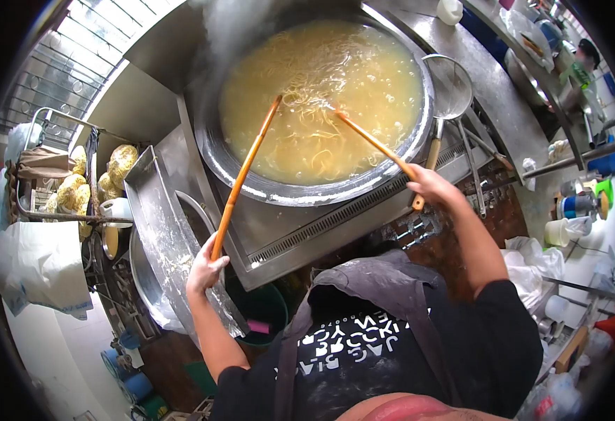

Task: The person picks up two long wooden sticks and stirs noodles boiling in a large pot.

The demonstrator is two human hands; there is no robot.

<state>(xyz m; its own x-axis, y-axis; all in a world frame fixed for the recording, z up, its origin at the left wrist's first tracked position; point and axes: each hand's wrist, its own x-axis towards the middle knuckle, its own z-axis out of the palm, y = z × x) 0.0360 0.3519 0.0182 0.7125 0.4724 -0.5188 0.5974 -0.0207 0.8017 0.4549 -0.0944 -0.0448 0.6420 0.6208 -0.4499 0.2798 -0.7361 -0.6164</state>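
A large round wok [251,191] full of cloudy yellow, bubbling liquid sits in the stove before me. Thin noodles [314,133] float in it, mostly near the middle. My left hand [205,265] is wrapped round the lower end of a long wooden stick [241,182], whose tip reaches the noodles. With my right hand [432,188] I grip a second wooden stick [376,144], slanted in from the right, its tip also at the noodles. The two tips are apart. Close by my right hand, a wire strainer [449,88] lies at the wok's right rim, its wooden handle pointing toward me.
Steam [234,35] rises at the back left. A floury metal tray [170,231] slopes beside a big metal basin [139,252] at left. Bags of yellow food [76,193] hang on a rack there. A metal counter [426,31] runs along the right, with cluttered shelves [574,210] beyond.
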